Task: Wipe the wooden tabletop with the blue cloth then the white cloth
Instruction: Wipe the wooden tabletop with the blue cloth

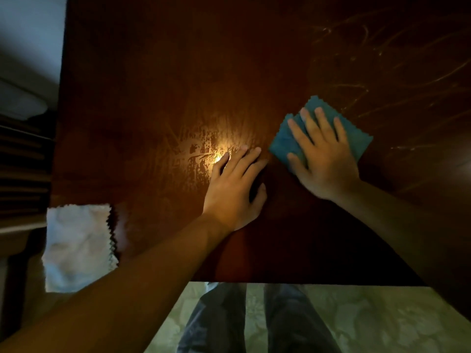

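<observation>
The dark wooden tabletop point(178, 72) fills most of the view, with a bright light reflection and wipe streaks near its middle. My right hand point(323, 156) lies flat with spread fingers on the folded blue cloth point(285, 142), pressing it against the wood right of centre. My left hand point(234, 187) rests flat on the bare wood just left of the blue cloth, fingers straight and touching nothing else. The white cloth point(76, 245) lies spread at the table's near left corner, partly over the edge, apart from both hands.
Faint smear marks cover the tabletop's far right part. The near table edge runs across the bottom, with my legs point(254, 319) and a pale patterned floor point(369, 319) below it. Dark slatted furniture point(23, 161) stands beyond the left edge.
</observation>
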`<action>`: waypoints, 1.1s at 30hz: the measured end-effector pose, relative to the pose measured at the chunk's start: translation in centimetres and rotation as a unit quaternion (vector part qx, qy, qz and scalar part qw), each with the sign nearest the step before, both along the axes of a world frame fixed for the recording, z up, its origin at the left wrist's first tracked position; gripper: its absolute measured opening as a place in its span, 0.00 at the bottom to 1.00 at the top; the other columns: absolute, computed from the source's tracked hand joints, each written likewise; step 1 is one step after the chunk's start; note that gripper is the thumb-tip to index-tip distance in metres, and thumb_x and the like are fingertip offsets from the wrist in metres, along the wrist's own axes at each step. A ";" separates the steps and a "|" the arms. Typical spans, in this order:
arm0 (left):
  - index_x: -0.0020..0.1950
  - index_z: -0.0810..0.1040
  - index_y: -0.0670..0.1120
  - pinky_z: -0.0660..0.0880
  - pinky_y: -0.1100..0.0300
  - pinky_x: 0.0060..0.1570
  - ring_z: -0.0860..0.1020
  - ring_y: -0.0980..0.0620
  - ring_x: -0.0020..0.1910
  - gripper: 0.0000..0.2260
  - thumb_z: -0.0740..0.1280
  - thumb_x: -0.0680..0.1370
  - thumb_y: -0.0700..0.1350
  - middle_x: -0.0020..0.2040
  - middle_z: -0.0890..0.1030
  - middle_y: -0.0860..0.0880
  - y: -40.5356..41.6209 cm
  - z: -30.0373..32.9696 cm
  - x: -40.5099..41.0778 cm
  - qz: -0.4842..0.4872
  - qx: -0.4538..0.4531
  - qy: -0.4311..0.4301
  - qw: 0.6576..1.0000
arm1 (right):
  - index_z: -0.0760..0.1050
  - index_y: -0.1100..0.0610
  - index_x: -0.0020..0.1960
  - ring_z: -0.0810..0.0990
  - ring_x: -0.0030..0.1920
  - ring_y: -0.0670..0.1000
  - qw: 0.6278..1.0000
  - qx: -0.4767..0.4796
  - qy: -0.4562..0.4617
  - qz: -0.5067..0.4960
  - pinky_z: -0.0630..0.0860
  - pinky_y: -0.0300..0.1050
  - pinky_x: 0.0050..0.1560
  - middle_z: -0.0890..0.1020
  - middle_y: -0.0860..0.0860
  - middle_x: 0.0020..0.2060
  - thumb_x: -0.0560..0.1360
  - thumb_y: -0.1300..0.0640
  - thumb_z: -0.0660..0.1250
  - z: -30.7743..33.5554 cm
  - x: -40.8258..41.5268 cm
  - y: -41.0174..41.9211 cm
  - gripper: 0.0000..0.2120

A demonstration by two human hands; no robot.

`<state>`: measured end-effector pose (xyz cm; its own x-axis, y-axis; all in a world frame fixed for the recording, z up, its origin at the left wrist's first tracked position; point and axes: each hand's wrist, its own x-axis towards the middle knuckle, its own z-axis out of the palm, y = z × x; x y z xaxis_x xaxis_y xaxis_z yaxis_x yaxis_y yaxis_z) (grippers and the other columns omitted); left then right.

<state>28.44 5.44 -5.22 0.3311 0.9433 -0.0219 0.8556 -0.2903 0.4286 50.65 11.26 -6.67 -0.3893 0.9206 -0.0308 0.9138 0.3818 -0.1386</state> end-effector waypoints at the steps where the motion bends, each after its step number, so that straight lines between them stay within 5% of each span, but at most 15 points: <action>1: 0.70 0.74 0.47 0.56 0.49 0.73 0.62 0.48 0.76 0.21 0.64 0.78 0.49 0.74 0.70 0.49 0.3 0.2 0.2 0.012 0.004 -0.017 1.000 | 0.59 0.56 0.81 0.54 0.81 0.61 0.999 0.004 0.000 0.038 0.52 0.65 0.78 0.60 0.59 0.80 0.83 0.41 0.51 -0.1 0.4 -0.8 0.31; 5: 0.66 0.76 0.47 0.56 0.46 0.70 0.69 0.47 0.70 0.19 0.64 0.76 0.48 0.71 0.73 0.47 2.9 0.7 0.8 0.044 0.027 -0.011 0.999 | 0.60 0.54 0.80 0.55 0.81 0.60 0.989 -0.007 -0.033 0.144 0.51 0.63 0.79 0.60 0.57 0.80 0.82 0.39 0.51 -0.3 2.2 -2.0 0.31; 16: 0.78 0.62 0.51 0.45 0.40 0.74 0.52 0.47 0.80 0.25 0.52 0.82 0.56 0.80 0.58 0.49 10.4 -1.2 3.4 0.074 0.013 0.093 0.993 | 0.59 0.50 0.81 0.52 0.82 0.57 0.968 -0.001 -0.015 0.252 0.49 0.62 0.80 0.57 0.54 0.81 0.82 0.39 0.53 -0.5 4.0 3.5 0.30; 33: 0.77 0.65 0.50 0.49 0.40 0.75 0.55 0.47 0.79 0.24 0.55 0.82 0.54 0.79 0.62 0.48 10.0 -1.2 3.7 0.087 0.035 0.094 0.991 | 0.52 0.51 0.83 0.49 0.82 0.58 0.990 -0.032 -0.058 0.126 0.47 0.62 0.80 0.54 0.56 0.82 0.82 0.39 0.45 0.0 2.9 7.8 0.32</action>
